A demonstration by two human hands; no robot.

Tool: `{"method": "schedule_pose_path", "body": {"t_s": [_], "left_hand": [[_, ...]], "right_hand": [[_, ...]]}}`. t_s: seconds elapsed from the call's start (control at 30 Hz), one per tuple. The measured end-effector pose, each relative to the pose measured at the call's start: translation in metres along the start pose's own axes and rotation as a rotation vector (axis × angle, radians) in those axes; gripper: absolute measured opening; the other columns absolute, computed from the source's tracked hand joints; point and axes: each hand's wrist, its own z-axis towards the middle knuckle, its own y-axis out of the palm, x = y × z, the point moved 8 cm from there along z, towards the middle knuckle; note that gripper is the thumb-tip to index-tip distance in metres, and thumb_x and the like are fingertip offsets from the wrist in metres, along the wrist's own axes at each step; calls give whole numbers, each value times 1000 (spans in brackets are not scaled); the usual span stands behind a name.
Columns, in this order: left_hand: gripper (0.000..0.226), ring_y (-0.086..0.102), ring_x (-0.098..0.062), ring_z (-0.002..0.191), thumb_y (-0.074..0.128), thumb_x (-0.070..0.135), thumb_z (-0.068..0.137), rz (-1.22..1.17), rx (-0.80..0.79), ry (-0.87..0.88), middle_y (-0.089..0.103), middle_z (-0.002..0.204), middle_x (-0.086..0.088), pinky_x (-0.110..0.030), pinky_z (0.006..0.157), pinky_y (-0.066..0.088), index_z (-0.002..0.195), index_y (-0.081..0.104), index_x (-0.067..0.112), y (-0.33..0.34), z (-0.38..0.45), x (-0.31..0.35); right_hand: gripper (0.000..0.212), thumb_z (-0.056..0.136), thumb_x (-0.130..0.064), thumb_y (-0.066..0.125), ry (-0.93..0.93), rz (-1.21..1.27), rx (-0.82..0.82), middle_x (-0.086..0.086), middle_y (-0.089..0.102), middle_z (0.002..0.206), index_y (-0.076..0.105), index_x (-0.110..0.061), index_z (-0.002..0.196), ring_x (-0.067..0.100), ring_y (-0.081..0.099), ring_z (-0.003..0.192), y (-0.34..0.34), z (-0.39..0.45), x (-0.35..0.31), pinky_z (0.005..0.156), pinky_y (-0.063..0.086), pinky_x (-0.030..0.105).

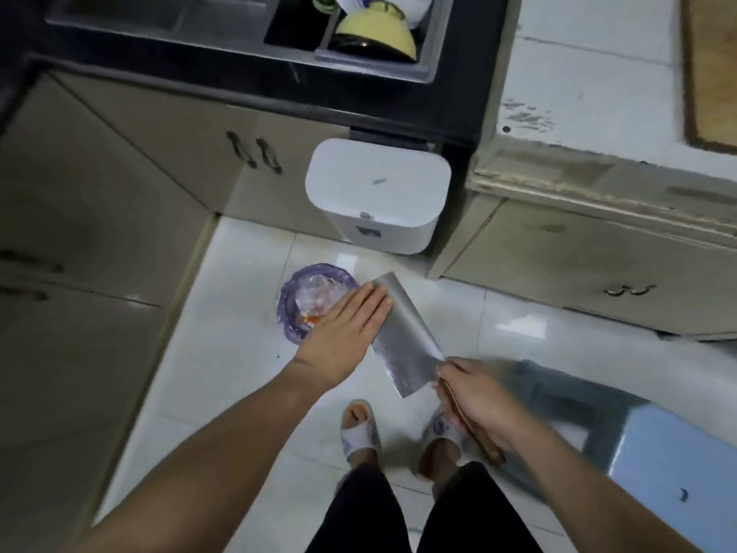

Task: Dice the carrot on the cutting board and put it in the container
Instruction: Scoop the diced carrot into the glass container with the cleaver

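Head view looks straight down at a white tiled floor (239,373) in a kitchen corner; I see both bare forearms reaching forward over it. My read of the right hand (474,397): its grip is closed around the brown wooden handle of a cleaver (406,337), thumb forward near the heel of the blade; the broad grey blade runs up and to the left, its flat face turned up to the camera. Left hand (343,325) lies flat with straight fingers; its fingertips press on the left edge of the blade, so that grip is open and clasps nothing. Just beneath and beyond the left hand a purple bin (291,309) with a clear liner stands on the floor; orange scraps (311,320) show inside it near the palm; whether these are carrot I cannot tell. No carrot lies on the blade face that I can see; the wooden cutting board (708,73) rests on the white tiled worktop (578,81) at the upper right, well apart from the hands, only its edge in view. White lidded bin (377,193) hangs on the cabinet front below the dark worktop; a dish rack with a yellow bowl (375,35) sits above it; a blue stool (658,464) stands at the lower right; two feet in slippers (361,433) are planted beneath the hands.
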Motion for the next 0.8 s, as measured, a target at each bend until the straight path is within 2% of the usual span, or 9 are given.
{"method": "schedule_pose_path", "body": {"t_s": [0.13, 0.23, 0.33, 0.4, 0.53, 0.6, 0.67, 0.73, 0.8], "left_hand": [[91, -8, -28, 157, 42, -5, 91, -71, -41, -66, -11, 170, -13, -38, 127, -2, 152, -24, 7, 62, -6, -34], [93, -11, -26, 157, 43, 3, 98, -20, -110, -112, -15, 169, -12, -36, 126, -6, 146, -36, 7, 117, 0, -68], [112, -12, -24, 157, 57, 42, 100, -92, -194, -239, -16, 170, -9, -40, 124, -9, 149, -39, 12, 182, 8, -107], [117, -17, -25, 156, 63, 53, 95, -222, -324, -343, -22, 168, -6, -46, 128, -1, 153, -32, 17, 231, 8, -127], [105, -15, -31, 156, 66, 41, 96, -345, -436, -425, -13, 170, -7, -49, 128, -1, 161, -13, 18, 266, 1, -134], [92, 0, -34, 157, 63, 33, 98, -420, -423, -470, 6, 170, -10, -48, 128, 5, 162, -2, 23, 252, -5, -130], [69, 26, -37, 150, 54, 26, 102, -548, -331, -569, 34, 160, -14, -46, 124, 23, 161, 20, 25, 222, -14, -127], [41, 54, -34, 129, 43, 23, 106, -659, -280, -674, 59, 139, -13, -42, 108, 42, 147, 49, 20, 187, -26, -124], [29, 66, -31, 106, 48, 24, 104, -697, -271, -727, 70, 119, -11, -39, 91, 55, 125, 66, 17, 141, -34, -112]], "right_hand": [[28, 100, -18, 45, 25, -41, -37, 11, 52, 63, 60, 3, 91, 22, 43, 45, 32, 47, 9, 43, 32, 32], [26, 98, -19, 44, 52, -67, -29, 12, 52, 63, 61, -4, 86, 22, 43, 46, 54, 92, 17, 42, 33, 30], [26, 97, -19, 42, 81, -59, -8, 10, 51, 62, 60, -4, 86, 23, 43, 46, 71, 141, 31, 41, 34, 30], [24, 96, -18, 41, 98, -43, 23, 11, 50, 62, 58, -3, 87, 23, 42, 45, 76, 170, 42, 41, 33, 29], [24, 99, -20, 43, 133, -3, 86, 12, 48, 63, 56, -4, 87, 22, 42, 43, 75, 193, 56, 40, 32, 26], [25, 100, -24, 45, 150, -7, 98, 10, 48, 62, 55, -5, 86, 21, 42, 43, 71, 183, 59, 41, 33, 27], [26, 99, -25, 44, 165, -8, 102, 10, 49, 63, 56, -6, 85, 21, 42, 44, 64, 161, 58, 42, 34, 26], [26, 98, -24, 43, 171, -9, 107, 11, 49, 64, 56, -6, 85, 22, 42, 45, 57, 129, 52, 44, 34, 27], [24, 97, -21, 43, 161, -5, 116, 13, 49, 66, 57, -4, 86, 22, 42, 46, 46, 90, 43, 45, 34, 30]]}}
